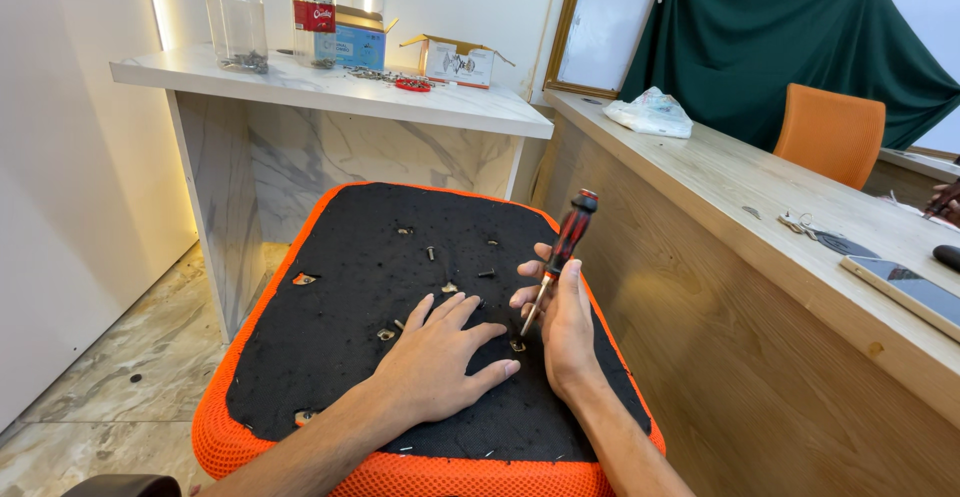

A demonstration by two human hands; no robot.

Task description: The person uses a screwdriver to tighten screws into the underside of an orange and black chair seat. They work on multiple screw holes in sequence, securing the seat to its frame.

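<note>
Two hands are ours: the left hand (440,362) lies flat, fingers spread, on the upturned seat cushion (330,337), while the right hand (560,322) grips a light, rigid screwdriver (563,257) by its ribbed handle, tip down.

I see a bright, evenly lit view. Vertical light strips glow well beyond my hands (500,342), blown out to white above the marble counter (330,92). Shadows beneath the hands are soft. Focus is sharp; lines bow toward the edges.
</note>
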